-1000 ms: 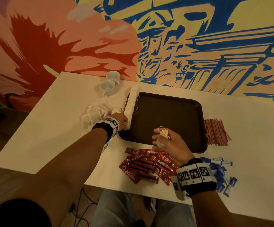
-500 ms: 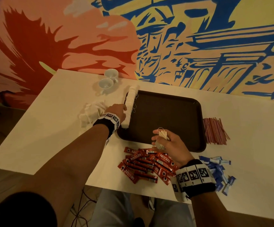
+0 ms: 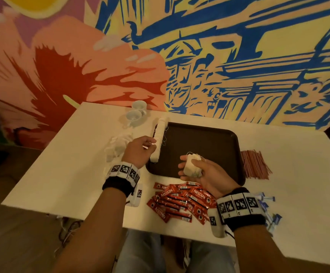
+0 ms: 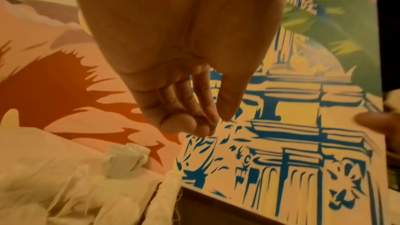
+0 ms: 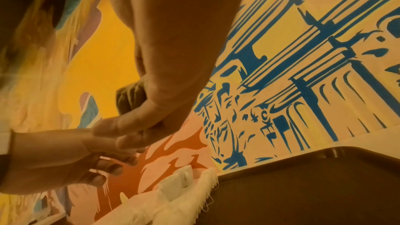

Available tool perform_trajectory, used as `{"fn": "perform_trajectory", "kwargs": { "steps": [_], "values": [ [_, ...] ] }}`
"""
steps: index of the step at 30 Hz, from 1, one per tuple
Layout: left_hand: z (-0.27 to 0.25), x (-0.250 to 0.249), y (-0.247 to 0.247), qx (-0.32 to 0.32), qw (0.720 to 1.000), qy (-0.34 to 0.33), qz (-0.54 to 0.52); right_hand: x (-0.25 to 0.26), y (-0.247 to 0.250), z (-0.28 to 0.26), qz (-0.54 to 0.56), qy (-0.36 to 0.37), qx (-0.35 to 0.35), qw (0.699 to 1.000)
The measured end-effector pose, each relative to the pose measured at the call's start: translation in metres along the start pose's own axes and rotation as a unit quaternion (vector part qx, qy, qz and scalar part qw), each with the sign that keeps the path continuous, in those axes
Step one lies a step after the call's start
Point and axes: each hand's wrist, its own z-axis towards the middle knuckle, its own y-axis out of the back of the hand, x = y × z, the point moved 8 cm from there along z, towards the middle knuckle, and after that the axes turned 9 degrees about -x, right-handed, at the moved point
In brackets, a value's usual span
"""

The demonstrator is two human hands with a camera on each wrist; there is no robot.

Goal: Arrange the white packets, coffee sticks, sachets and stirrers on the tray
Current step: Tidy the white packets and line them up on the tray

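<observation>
We see the right hand [image 3: 205, 175] with its grip clamped on a white packet [image 3: 192, 167] above the brown tray's [image 3: 215, 142] near edge; the left hand [image 3: 138, 151] hangs loosely curled, grip holding nothing, beside the row of packets [image 3: 159, 138] along the tray's left rim, on the table [image 3: 81, 154].

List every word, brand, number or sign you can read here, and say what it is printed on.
"NESCAFE": on the red coffee sticks heaped on the table, legible on several.
Smaller print on the sticks: too small to read.
Blue sachets: print too blurred.
Black-and-white square code markers, no words: on the wristbands.
</observation>
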Motion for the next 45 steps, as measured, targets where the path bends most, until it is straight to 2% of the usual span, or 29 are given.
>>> {"fn": "perform_trajectory", "kwargs": {
  "steps": [7, 10, 15, 23, 32, 37, 45],
  "values": [
    [-0.076, -0.038, 0.006, 0.074, 0.994, -0.072, -0.022, -0.006, -0.017, -0.029, -0.030, 0.020, 0.032, 0.999],
    [-0.104, -0.041, 0.000, 0.093, 0.992, -0.079, -0.030, -0.012, -0.020, -0.040, -0.059, 0.028, 0.026, 0.998],
    [-0.135, -0.035, -0.013, 0.119, 0.988, -0.073, -0.060, -0.019, -0.017, -0.049, -0.113, 0.081, 0.006, 0.990],
    [-0.141, -0.036, -0.011, 0.132, 0.981, -0.045, -0.138, -0.019, -0.021, -0.052, -0.146, 0.155, -0.024, 0.977],
    [-0.147, -0.044, -0.008, 0.141, 0.971, -0.013, -0.190, -0.018, -0.026, -0.055, -0.148, 0.176, -0.021, 0.973],
    [-0.149, -0.040, -0.013, 0.169, 0.973, -0.027, -0.154, -0.013, -0.026, -0.056, -0.156, 0.193, -0.025, 0.968],
    [-0.156, -0.042, -0.017, 0.203, 0.965, -0.030, -0.163, -0.010, -0.029, -0.058, -0.167, 0.202, -0.025, 0.965]
  ]
}}
